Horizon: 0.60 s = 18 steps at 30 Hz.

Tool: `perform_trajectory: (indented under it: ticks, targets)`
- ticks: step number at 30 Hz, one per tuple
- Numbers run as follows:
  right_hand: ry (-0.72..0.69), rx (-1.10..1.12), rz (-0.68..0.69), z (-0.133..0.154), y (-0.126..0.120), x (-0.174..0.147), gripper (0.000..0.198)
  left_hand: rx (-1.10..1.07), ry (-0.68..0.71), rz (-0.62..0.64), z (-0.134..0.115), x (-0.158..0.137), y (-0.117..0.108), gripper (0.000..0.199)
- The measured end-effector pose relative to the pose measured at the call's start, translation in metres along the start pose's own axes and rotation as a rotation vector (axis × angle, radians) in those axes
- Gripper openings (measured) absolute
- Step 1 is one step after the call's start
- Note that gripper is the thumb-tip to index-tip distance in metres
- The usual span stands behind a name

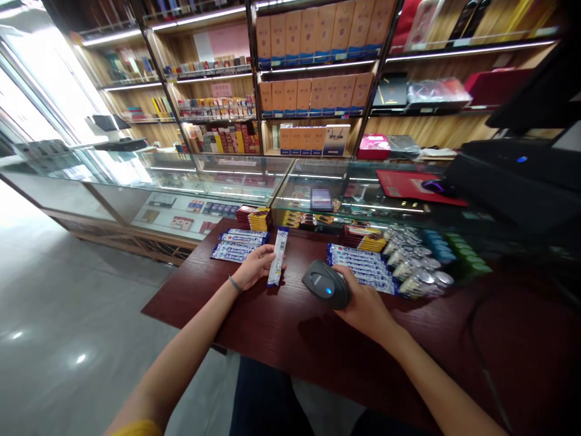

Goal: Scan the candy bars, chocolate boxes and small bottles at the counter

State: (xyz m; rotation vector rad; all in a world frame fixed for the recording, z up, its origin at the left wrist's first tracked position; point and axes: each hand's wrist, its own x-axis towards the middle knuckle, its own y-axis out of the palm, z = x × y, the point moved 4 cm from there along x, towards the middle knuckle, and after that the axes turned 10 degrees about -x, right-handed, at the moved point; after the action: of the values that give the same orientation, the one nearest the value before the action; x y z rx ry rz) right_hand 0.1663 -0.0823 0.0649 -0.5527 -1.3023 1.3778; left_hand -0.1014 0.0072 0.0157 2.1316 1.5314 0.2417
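Between the thumb and fingers of my left hand (257, 268) is a long blue-and-white snack packet (277, 257), held upright above the dark red table (254, 321). My right hand (365, 303) is wrapped round a black barcode scanner (327, 286) with a blue light on top, its front toward the packet. Left of the held packet lies a small group of similar packets (238, 249). A longer row of them (363, 267) lies just beyond my right hand, partly covered by it.
Silver-lidded jars (415, 266), blue containers (438, 245) and green ones (467, 253) stand at the right. Stacks of red-and-yellow packs (253, 217) sit along the table's back edge. Behind are a glass display counter (200, 178), a red mat (417, 186) with a mouse, and stocked shelves.
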Motion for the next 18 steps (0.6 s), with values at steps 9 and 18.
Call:
perform_trajectory:
  ticks: [9, 18]
  targets:
    - [-0.001, -0.023, 0.003, -0.004, -0.002, -0.001, 0.04, 0.005, -0.013, 0.017, 0.001, 0.001, 0.001, 0.042]
    - [0.105, 0.051, -0.072, -0.021, -0.008, 0.001, 0.042, -0.015, 0.083, 0.016, 0.0, 0.008, -0.009, 0.04]
